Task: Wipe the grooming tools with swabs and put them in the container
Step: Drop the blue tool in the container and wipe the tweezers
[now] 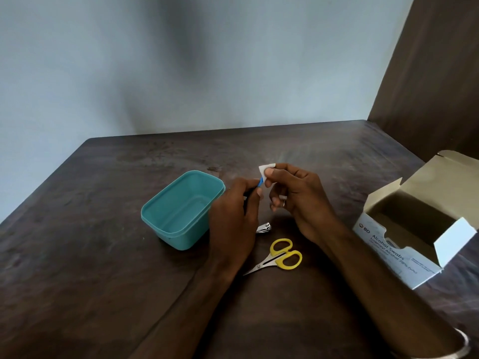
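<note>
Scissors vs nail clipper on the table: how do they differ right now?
The scissors have yellow loop handles; the nail clipper is bare silver metal. The scissors lie in full view, nearer the camera, blades shut and pointing left; the nail clipper is partly hidden behind the left hand, farther back. The scissors look clearly larger than the clipper's visible part. Both rest untouched on the dark table, outside the teal container.
</note>
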